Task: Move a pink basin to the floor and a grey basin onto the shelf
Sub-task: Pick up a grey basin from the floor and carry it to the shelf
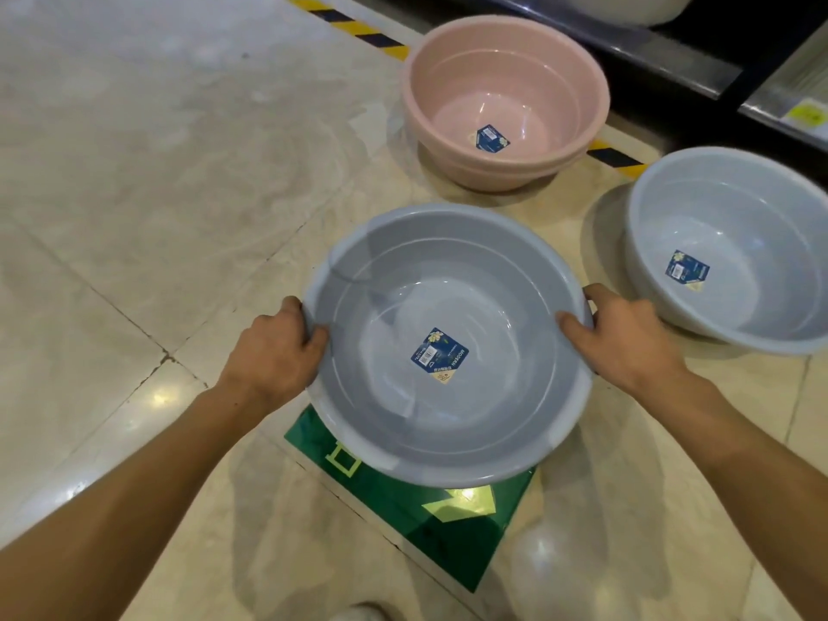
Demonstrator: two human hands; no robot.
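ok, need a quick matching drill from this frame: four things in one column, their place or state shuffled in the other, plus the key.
Things:
1. darker grey basin
2. pink basins
3. pale grey basin
4. green floor sign

Place or state:
A. stacked on the floor by the striped tape
B. on the floor at the far right, untouched
C. held at its rim by the left hand and right hand
D. flat on the floor, partly hidden by a held basin

Pairs: 1-C, 2-A, 3-B, 4-D
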